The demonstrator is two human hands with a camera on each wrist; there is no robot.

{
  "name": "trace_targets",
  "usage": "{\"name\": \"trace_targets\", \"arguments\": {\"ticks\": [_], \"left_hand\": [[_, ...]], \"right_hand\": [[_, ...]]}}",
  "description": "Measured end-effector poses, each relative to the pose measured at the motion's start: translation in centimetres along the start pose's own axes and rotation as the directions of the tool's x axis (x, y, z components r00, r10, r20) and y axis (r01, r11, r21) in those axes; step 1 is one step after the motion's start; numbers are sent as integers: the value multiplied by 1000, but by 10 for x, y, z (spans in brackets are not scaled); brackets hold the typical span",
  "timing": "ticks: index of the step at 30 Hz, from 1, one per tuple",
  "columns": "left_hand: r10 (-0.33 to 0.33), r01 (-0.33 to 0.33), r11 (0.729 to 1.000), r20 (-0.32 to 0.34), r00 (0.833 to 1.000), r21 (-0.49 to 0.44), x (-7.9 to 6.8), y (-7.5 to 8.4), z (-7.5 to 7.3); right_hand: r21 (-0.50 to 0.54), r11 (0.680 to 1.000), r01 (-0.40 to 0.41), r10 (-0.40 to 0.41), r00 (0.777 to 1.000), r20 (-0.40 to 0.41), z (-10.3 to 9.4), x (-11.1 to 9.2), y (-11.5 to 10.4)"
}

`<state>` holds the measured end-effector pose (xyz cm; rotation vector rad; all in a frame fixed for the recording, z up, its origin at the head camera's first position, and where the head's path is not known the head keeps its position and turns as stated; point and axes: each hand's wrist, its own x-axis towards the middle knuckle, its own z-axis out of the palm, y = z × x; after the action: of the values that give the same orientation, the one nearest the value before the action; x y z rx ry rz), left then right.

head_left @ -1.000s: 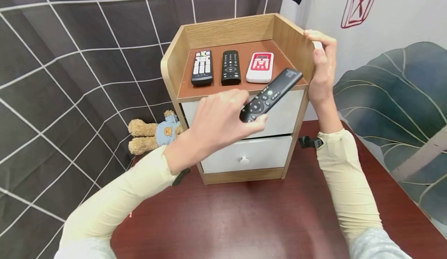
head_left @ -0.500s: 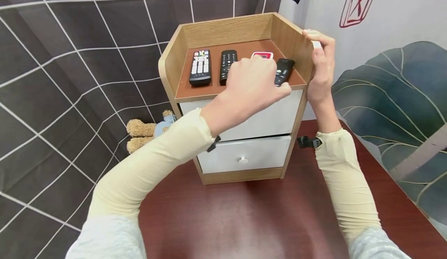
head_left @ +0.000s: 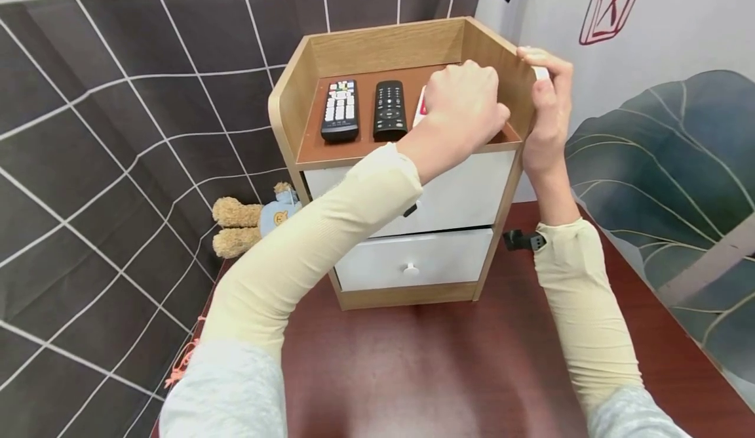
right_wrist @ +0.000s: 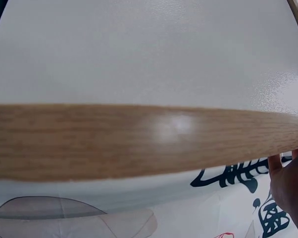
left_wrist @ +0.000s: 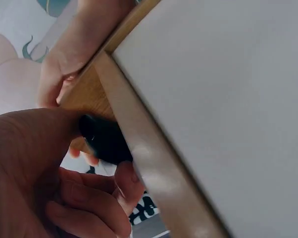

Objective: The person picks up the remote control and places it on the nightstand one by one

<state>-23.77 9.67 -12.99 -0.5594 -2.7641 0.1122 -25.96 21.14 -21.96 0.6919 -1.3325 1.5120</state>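
Note:
My left hand (head_left: 463, 107) is over the right part of the cabinet's (head_left: 507, 77) brown top shelf, back of the hand up. In the left wrist view its thumb and fingers pinch a black remote control (left_wrist: 107, 141) by its sides; the head view hides this remote behind the hand. Just left of the hand, a white and red remote (head_left: 419, 114) is partly covered. Farther left lie a black remote (head_left: 389, 110) and a black remote with white buttons (head_left: 340, 111). My right hand (head_left: 548, 117) grips the cabinet's right side panel, fingers over its upper edge.
Raised wooden walls border the shelf at the back and sides. Below it are two white drawers, the lower with a round knob (head_left: 411, 269). A teddy bear (head_left: 277, 215) lies left of the cabinet on the dark red table (head_left: 383, 366). A gridded dark curtain (head_left: 147, 117) hangs behind.
My left hand has carried the black remote from in front of the cabinet to the shelf's right side, beside the white and red remote. The right hand stays on the side panel.

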Motion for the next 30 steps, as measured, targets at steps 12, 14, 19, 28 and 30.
{"name": "trace_targets", "arguments": {"ticks": [12,14,19,28,30], "left_hand": [[0,-15,990,-112,994,-137,-17,-41,-9],[13,-36,987,-148,989,-156,-24,-47,-5],[43,-89,980,-247,968,-176,-37,-63,4],[210,-316,932,-446,870,-178,-61,-88,29],[265,-386,905,-473,840,-177,-70,-90,41]], "right_hand": [[-26,1000,-1,2,1000,21,6,-3,-4],[-42,999,-7,7,1000,18,4,-2,-4],[-67,998,-16,17,1000,19,-1,1,-1],[-73,997,-29,30,999,21,-8,5,-2],[-67,997,-27,28,999,18,-9,4,-5]]}}
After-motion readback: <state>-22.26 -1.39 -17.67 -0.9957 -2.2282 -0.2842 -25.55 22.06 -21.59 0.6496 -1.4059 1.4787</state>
